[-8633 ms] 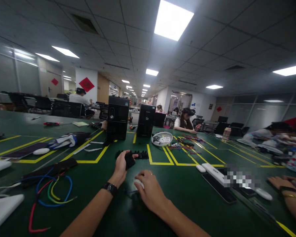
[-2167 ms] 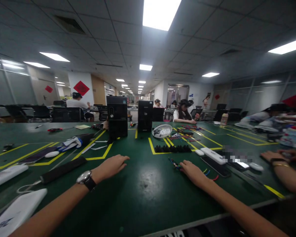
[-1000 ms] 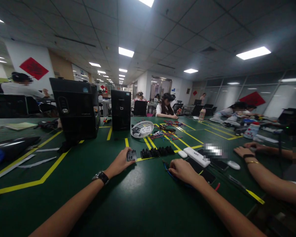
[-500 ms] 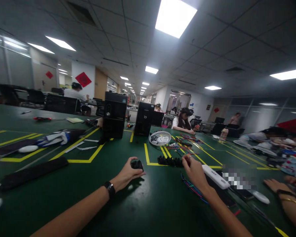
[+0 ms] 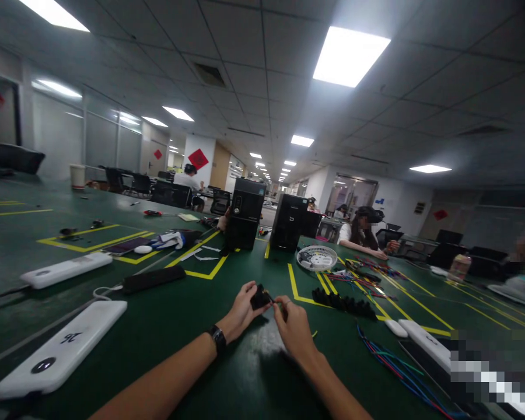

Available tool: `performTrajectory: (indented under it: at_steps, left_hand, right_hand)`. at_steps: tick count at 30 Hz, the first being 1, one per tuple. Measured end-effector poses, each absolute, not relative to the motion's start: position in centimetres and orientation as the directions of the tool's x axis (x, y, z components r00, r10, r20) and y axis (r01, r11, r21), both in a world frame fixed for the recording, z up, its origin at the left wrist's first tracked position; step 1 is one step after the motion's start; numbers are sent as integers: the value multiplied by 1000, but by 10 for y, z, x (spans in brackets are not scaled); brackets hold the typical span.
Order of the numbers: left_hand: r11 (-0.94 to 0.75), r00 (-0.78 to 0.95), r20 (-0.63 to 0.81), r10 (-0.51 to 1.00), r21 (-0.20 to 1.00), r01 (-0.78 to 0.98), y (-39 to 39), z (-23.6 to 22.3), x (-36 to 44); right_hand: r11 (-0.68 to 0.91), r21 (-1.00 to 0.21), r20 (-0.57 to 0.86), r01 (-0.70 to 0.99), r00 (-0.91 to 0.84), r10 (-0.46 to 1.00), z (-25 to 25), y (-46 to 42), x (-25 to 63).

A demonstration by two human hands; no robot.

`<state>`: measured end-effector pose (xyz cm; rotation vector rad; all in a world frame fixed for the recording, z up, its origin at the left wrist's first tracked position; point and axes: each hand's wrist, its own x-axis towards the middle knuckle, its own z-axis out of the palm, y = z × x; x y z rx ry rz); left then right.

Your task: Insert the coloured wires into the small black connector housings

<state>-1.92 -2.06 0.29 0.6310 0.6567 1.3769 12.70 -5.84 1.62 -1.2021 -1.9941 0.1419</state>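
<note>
Black block, lower centre of the frame, could slip if the left hand loosens under pressure from the right hand. Left fingers curl around the block; right fingertips pinch closed beside it, contents indiscernible. Both forearms angle inward from the bottom edge.

At the table, one computer tower stands left of another, with a basket just to the right of the second. Nearer the person, a small block sits in the left hand, before the right hand. Right of both hands lies a row of blocks, a wire bundle in front of it; well to the left lies a power bank.
</note>
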Motion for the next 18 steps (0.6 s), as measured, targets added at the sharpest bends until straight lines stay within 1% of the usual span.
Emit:
performTrajectory:
  at_steps: [3, 10, 16, 18]
  left_hand:
    - [60, 56, -29, 998, 717, -694, -21, 2, -12]
    - [85, 96, -21, 995, 675, -733, -23, -1, -9]
    - [95, 113, -19, 993, 690, -717, -26, 1, -11]
    - [84, 114, -7, 993, 719, -690, -29, 2, -12]
  right_hand:
    - [561, -471, 582, 681, -238, 778, 11, -61, 129]
    - [523, -510, 577, 684, -180, 797, 4, -60, 134]
    - [529, -512, 545, 676, -221, 809, 2, -62, 134]
    - [534, -513, 539, 672, -232, 810, 2, -63, 134]
